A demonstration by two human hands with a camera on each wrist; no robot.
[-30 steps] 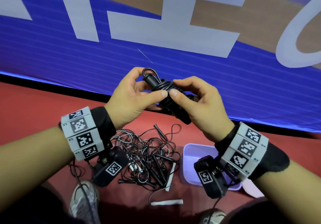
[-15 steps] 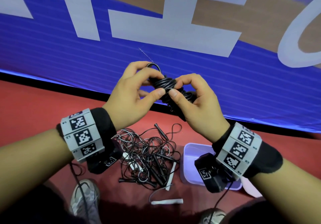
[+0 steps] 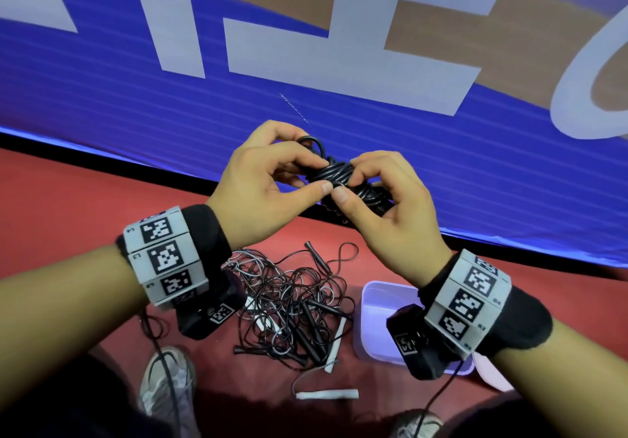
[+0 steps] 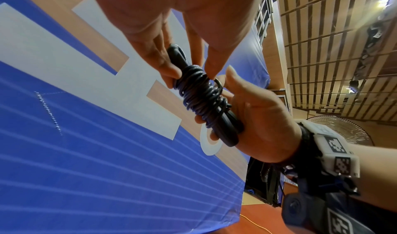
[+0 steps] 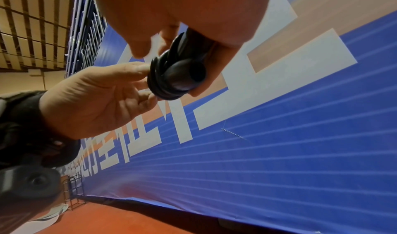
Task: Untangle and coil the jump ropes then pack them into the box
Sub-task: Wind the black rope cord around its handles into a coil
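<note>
A black jump rope, wound tightly round its two handles, is held up in front of me by both hands. My left hand pinches the upper end of the bundle, where a small loop of cord sticks out. My right hand grips the lower part, thumb on the windings. The left wrist view shows the wound bundle between the two hands. In the right wrist view I see the handles' butt end. Below on the red floor lie a tangle of ropes and a pale lavender box.
A blue banner with large white characters hangs just beyond the hands. A loose white handle lies on the floor in front of the tangle. A pale pink lid lies right of the box. My shoes are near the bottom edge.
My left fingers have curled down over the loop at the bundle's top. Both hands have shifted slightly with the bundle; the tangle and box have not moved.
</note>
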